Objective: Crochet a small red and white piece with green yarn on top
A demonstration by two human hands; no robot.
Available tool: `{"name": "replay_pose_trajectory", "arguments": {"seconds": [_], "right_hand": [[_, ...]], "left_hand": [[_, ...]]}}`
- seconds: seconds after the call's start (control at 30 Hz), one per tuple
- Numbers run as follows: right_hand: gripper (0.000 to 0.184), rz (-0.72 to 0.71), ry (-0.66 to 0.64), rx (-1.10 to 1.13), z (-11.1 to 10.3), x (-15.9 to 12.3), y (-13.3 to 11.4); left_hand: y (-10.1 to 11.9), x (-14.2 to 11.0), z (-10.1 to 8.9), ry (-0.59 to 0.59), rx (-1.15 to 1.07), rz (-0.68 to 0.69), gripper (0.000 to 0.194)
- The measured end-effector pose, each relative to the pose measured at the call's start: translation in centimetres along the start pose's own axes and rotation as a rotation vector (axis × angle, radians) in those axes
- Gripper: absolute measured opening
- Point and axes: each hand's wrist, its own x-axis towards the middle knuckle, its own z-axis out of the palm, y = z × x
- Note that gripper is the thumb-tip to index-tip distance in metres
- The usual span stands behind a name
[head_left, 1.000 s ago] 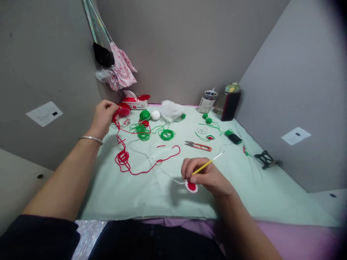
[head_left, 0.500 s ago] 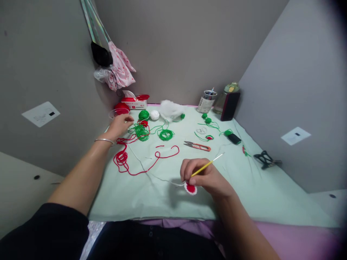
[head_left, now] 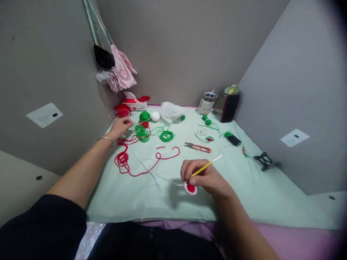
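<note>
My right hand (head_left: 202,175) is closed around a yellow-handled crochet hook (head_left: 202,168), its metal tip pointing up and right. Pinched in the same fingers is a small crocheted piece (head_left: 191,188), red in the middle with a white edge. From this piece a strand of white yarn (head_left: 159,176) runs left across the table towards my left hand (head_left: 122,127). That hand is stretched out at the far left, its thumb and fingers pinched together, seemingly on the white yarn beside tangled green yarn (head_left: 142,133).
Loose red yarn (head_left: 122,158) lies at the left. Orange thread snips (head_left: 197,147) are in the middle. A white yarn ball (head_left: 155,116), green ball (head_left: 144,116) and stuffing (head_left: 171,111) sit at the back. A pen tin (head_left: 206,103) and bottle (head_left: 230,90) stand back right.
The view has shifted very slightly. My left hand has moved slightly, with its fingers drawn closer together. The right hand keeps its hold on the hook and the piece.
</note>
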Motion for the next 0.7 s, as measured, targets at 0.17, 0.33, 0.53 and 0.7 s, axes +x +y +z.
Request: {"name": "replay_pose_trajectory", "arguments": {"seconds": [0.17, 0.33, 0.53, 0.7], "right_hand": [[0.012, -0.007, -0.006, -0.013, 0.0, 0.0, 0.0], [0.011, -0.013, -0.003, -0.016, 0.1, -0.1, -0.1], [0.011, -0.012, -0.005, -0.003, 0.1, -0.1, -0.1], [0.01, -0.003, -0.012, 0.002, 0.1, -0.1, -0.2]], "left_hand": [[4.7, 1.8, -3.6, 0.205, -0.269, -0.027, 0.04], [8.1, 2.6, -6.1, 0.331, -0.377, 0.047, 0.037], [8.8, 2.9, -7.0, 0.454, -0.263, 0.115, 0.055], [8.4, 2.1, -7.4, 0.379, -0.014, 0.213, 0.062]]}}
